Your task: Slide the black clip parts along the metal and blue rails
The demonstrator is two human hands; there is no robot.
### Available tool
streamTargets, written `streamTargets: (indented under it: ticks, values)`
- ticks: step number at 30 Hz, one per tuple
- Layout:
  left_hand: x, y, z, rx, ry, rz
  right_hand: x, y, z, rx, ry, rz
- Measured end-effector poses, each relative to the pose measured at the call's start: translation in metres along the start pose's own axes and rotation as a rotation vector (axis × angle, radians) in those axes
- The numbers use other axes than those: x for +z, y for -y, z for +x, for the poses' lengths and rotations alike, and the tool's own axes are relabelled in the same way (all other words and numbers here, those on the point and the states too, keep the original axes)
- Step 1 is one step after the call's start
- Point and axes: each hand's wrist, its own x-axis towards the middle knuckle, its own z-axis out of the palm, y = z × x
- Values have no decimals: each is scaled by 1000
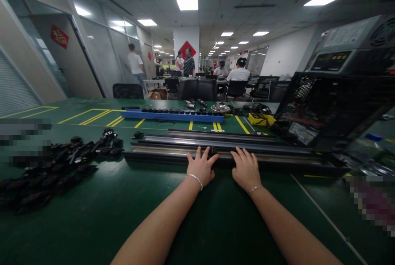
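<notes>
Both arms reach forward over the green table [197,224]. My left hand [200,167] lies with its fingers spread on the near edge of a long black metal rail [160,156]. To its right, my right hand [246,169] rests on the same rail, fingers stretched out. Between the two hands a small black piece [212,151] sits in the rail's channel. Behind it run more long rails [247,146], side by side, with a small black block [137,135] at the left end. Neither hand grips anything.
A heap of black parts [77,154] lies at the left. Beyond the rails are a blue tray [173,116] with a row of black parts, a metal bowl [220,108] and a yellow bundle [261,119]. An opened computer case [327,104] stands at the right. Several people are farther back.
</notes>
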Motion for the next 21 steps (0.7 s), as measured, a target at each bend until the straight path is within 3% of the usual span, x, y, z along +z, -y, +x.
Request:
streamTargets:
  ticks: [21]
  values:
    - [-5,18,-5,-7,16,33,-2,4,1,65,61,22]
